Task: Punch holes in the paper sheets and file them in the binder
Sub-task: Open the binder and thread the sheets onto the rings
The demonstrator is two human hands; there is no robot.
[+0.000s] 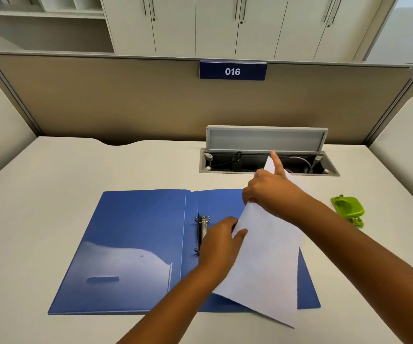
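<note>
A blue binder lies open flat on the desk, its metal ring mechanism near the spine. White paper sheets are held tilted over the binder's right half. My left hand grips the sheets' left edge just right of the rings. My right hand holds the upper part of the sheets, one finger pointing up. A green hole punch sits on the desk to the right of the binder.
An open cable tray with a raised lid and cables inside is set into the desk behind the binder. A beige partition with a blue "016" sign closes the back. Side panels flank the desk.
</note>
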